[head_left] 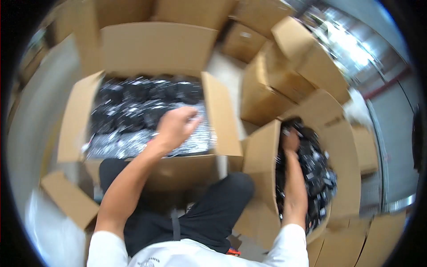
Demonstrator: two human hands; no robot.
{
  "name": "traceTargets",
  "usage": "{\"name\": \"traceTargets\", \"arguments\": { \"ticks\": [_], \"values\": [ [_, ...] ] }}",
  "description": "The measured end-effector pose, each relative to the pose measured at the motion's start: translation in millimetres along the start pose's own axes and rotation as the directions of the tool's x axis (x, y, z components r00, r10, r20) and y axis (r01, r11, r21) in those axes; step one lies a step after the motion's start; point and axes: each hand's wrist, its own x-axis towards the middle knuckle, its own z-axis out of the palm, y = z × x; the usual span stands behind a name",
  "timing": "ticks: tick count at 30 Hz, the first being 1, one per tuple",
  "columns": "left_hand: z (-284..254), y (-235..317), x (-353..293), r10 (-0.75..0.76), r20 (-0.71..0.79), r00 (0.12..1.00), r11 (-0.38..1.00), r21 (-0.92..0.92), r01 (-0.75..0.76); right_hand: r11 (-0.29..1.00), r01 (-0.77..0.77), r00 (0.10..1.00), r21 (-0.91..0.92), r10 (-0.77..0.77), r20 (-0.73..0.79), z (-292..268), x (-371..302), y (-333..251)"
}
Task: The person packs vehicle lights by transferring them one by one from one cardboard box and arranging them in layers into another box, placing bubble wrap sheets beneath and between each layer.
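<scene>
Left hand [175,126] — blurred, right hand [291,141] — indistinct among packages [314,175]

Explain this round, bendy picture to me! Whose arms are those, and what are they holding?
They're a person's own bare arms. A wide camera on their head looks down, and its lens bends straight edges. The left hand is over the left cardboard box, where black plastic-wrapped items sit in rows, with shiny plastic nearer the person. The right hand is inside the right cardboard box, among black packets. It's blurry, so I can't tell whether either holds anything.
</scene>
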Motion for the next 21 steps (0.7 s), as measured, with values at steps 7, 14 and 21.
{"name": "traceTargets", "arguments": {
  "ticks": [7, 14, 21],
  "values": [
    [10, 6, -15, 0.074, 0.121, 0.99, 0.996, 0.044, -0.08, 0.877, -0.198, 0.975, 0.438, 0.222, -0.004, -24, 7, 21],
    [-5, 28, -15, 0.137, 0.086, 0.987, 0.98, -0.154, -0.123, 0.548, -0.146, 0.822, 0.824, 0.531, -0.207, -150, 50, 46],
    [-85, 177, -46, 0.405, 0.432, 0.806, 0.427, -0.869, 0.251, 0.399, -0.086, 0.792, 0.913, 0.583, -0.18, -236, 43, -16]
  ]
}}
